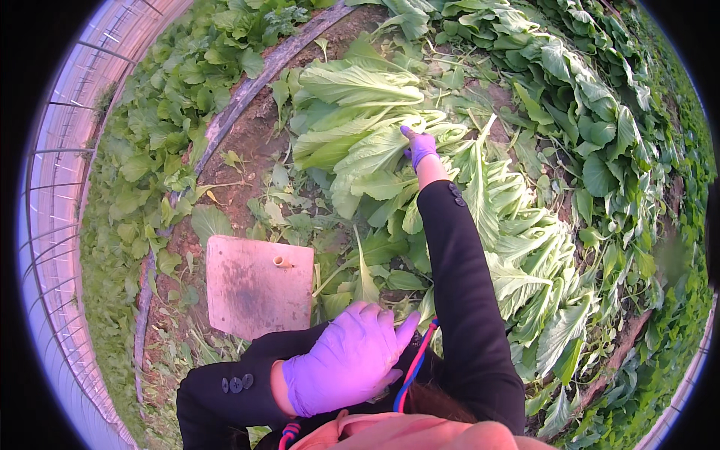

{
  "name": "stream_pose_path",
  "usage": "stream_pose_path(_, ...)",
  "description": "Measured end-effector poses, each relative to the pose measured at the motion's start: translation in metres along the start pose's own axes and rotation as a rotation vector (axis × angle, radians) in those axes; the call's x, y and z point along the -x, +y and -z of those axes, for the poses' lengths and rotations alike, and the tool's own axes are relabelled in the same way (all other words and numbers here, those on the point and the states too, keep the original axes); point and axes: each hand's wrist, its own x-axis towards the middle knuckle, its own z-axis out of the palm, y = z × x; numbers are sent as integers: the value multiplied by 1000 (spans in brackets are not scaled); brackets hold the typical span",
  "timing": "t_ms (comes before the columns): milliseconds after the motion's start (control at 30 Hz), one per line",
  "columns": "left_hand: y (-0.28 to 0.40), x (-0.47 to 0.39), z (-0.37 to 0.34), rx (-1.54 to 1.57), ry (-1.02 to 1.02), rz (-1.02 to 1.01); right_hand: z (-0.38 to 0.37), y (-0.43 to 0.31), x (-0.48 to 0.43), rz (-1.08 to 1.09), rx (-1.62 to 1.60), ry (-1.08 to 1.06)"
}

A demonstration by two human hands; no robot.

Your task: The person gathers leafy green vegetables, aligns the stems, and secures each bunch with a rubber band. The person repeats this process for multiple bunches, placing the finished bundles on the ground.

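My right hand (421, 147), in a purple glove, reaches out over a pile of cut leafy greens (360, 84). Its thumb and fingers close around the pale stalk end of one broad-leaved green (377, 152); part of the grip is hidden. Close to my chest is my left hand (349, 360), also purple-gloved, its back towards me and the fingers bent. Whether anything is in that palm is hidden. A row of cut greens (523, 219), pale stalk ends bunched together, curves from the right hand down along my right arm.
A worn, flat board (253, 287) with a short peg lies on the ground at left. Beyond it run a dark strip (242, 101) and a bed of growing greens (146, 146). More standing plants (596, 129) line the right. A greenhouse wall (56, 185) curves along the left.
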Motion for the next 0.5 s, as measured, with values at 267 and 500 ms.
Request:
stream_pose_path(267,-33,-14,8,253,562,131,45,-29,153,669,-479,-485)
stream_pose_path(500,-48,-15,12,842,1091,-145,122,-64,351,1374,236,-337)
